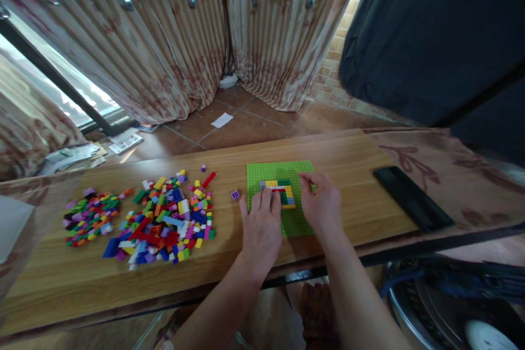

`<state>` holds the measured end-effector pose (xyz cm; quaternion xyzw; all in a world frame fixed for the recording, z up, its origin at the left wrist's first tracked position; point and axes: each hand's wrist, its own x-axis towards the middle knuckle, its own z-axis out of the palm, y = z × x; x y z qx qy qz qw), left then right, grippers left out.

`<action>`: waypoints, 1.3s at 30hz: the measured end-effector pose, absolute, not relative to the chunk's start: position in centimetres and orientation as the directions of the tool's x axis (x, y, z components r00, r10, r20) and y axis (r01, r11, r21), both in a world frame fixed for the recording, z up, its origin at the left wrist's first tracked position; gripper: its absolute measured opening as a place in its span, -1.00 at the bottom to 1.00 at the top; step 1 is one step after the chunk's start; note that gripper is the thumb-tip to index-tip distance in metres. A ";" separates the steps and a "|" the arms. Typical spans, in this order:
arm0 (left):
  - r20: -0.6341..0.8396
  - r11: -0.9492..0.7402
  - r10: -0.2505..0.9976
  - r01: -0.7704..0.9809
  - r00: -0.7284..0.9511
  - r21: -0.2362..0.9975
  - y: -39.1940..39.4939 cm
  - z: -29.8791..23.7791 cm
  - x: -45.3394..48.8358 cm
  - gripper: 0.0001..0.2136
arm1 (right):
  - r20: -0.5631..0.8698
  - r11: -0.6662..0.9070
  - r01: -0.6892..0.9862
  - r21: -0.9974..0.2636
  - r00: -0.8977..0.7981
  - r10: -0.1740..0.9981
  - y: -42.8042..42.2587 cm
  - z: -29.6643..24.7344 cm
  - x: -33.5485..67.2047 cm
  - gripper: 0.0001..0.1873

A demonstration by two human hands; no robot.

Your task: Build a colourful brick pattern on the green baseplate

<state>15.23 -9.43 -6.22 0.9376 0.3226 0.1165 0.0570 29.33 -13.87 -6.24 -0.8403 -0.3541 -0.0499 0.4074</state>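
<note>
Fingers of the left hand point(262, 224) rest unclenched on a multicoloured plastic-brick rectangle point(290, 194) atop a green studded plastic baseplate point(255, 171); right hand point(322, 202) curls over the baseplate's right edge, contents unclear; even downward pressure should keep joints tight

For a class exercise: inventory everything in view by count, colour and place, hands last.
Tabletop: one, brown, centre
Baseplate: one, bright green, on tabletop
Brick build: one, yellow, green, grey, red, on baseplate
Loose brick: one, purple, left of baseplate
Large pile: many bricks, mixed colours, left
Smaller pile: many bricks, mixed colours, far left
Flat slab: one, black, across tabletop's right edge
Patterned cloth: count unclear, brownish, right
Curtains: several, striped beige and red, behind
Dark cover: one, bluish, upper right
Tiled floor: one, brown, behind
Papers: several, mostly white, left background
Round object: one, dark, silver rim, lower right
Left hand: one, bare, on build
Right hand: one, bare, baseplate's right edge
</note>
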 end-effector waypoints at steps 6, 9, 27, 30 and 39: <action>0.256 -0.748 0.652 0.548 0.714 0.374 -8.1 -6.3 14.0 -0.43 | 0.317 -0.588 0.591 -0.552 0.801 0.507 -14.7 -7.4 31.3 -0.60; 0.335 -0.680 0.729 0.575 0.597 0.454 -6.0 -6.0 13.0 -0.44 | 0.306 -0.572 0.636 -0.518 0.762 0.571 -14.5 -8.0 31.1 -0.59; 0.245 -0.577 0.809 0.642 0.535 0.504 -2.1 -6.2 9.4 -0.67 | 0.354 -0.435 0.814 -0.386 0.566 0.745 -12.6 -9.4 28.0 -0.64; 0.279 -0.554 0.826 0.617 0.489 0.559 -2.0 -5.8 9.0 -0.69 | 0.354 -0.411 0.826 -0.386 0.544 0.760 -12.3 -9.2 26.9 -0.64; 0.306 -0.498 0.844 0.435 0.439 0.750 -2.7 -5.3 9.5 -0.77 | 0.253 -0.565 0.759 -0.325 0.645 0.721 -12.2 -7.3 25.6 -0.63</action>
